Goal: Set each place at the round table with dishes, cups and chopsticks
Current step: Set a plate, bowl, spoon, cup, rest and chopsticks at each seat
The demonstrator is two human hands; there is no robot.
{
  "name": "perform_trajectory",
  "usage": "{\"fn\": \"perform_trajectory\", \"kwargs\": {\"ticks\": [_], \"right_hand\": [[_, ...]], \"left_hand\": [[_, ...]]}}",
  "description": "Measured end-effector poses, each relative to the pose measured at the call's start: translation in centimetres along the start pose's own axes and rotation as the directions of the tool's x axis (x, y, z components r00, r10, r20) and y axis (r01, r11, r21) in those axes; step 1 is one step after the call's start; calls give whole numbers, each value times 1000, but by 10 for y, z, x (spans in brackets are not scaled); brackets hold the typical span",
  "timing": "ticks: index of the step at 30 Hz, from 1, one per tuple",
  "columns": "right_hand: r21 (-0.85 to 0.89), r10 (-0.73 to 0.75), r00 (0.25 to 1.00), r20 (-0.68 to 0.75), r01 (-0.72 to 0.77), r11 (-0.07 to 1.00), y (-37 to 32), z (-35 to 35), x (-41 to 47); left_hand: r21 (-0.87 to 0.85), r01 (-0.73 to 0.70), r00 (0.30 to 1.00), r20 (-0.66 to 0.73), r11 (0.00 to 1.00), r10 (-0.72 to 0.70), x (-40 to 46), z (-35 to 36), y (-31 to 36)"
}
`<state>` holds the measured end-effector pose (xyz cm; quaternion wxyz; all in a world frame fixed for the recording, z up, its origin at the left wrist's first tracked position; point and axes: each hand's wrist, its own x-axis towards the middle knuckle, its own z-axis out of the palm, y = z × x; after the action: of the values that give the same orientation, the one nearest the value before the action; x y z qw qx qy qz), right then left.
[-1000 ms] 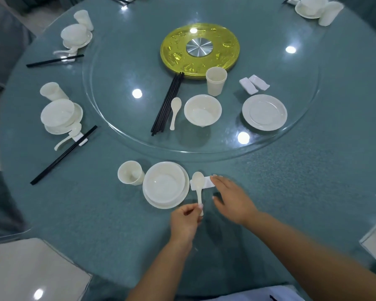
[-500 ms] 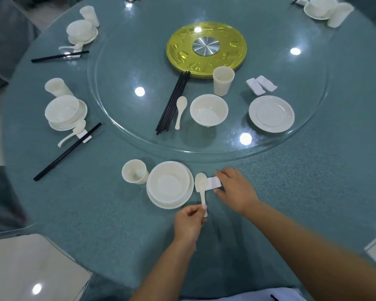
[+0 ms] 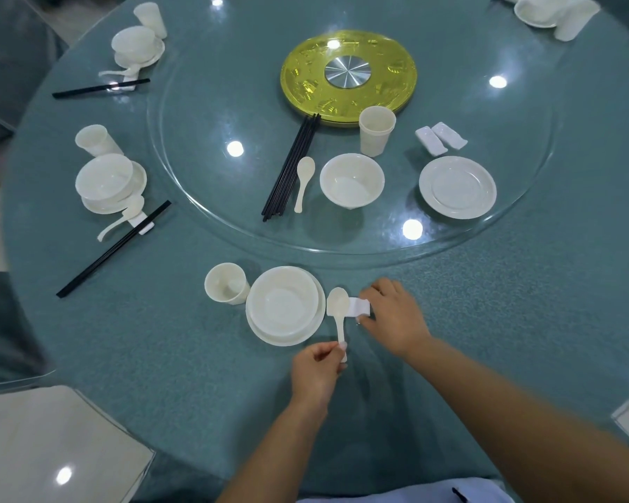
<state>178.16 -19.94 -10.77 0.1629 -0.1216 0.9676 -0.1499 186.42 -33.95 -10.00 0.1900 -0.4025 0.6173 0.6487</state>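
While the left hand (image 3: 316,372) pinches the handle end of a white spoon (image 3: 338,314) between thumb and fingertips, the right hand (image 3: 396,317) curls its fingers round a small white chopstick rest (image 3: 358,307) — the spoon's bowl lies across that rest's left end. Both sit just at 3 o'clock of a bowl (image 3: 282,303) stacked on a plate (image 3: 266,330), with a cup (image 3: 226,285) touching at 9 o'clock. Underneath spreads the round table (image 3: 523,303), covered in speckled teal cloth. Toward 12 o'clock a clear glass turntable (image 3: 204,114) with a yellow hub (image 3: 349,74) carries black chopsticks (image 3: 291,168), a second spoon (image 3: 303,183), a spare bowl (image 3: 352,180), a spare cup (image 3: 376,135), a spare plate (image 3: 457,186) and two spare rests (image 3: 441,137). Set places lie at 9 and 10 o'clock — pale glossy floor (image 3: 44,441) shows at 7 o'clock.
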Motion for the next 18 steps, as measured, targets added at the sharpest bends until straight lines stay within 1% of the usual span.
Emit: {"fn": "perform_trajectory", "kwargs": {"ticks": [9, 18], "right_hand": [[11, 1, 1000, -16, -1, 1000, -1, 1, 0], [18, -6, 1000, -29, 7, 1000, 1, 3, -1]], "left_hand": [[36, -19, 1000, -10, 999, 19, 1, -1, -3], [34, -32, 999, 4, 999, 32, 4, -1, 0]]}}
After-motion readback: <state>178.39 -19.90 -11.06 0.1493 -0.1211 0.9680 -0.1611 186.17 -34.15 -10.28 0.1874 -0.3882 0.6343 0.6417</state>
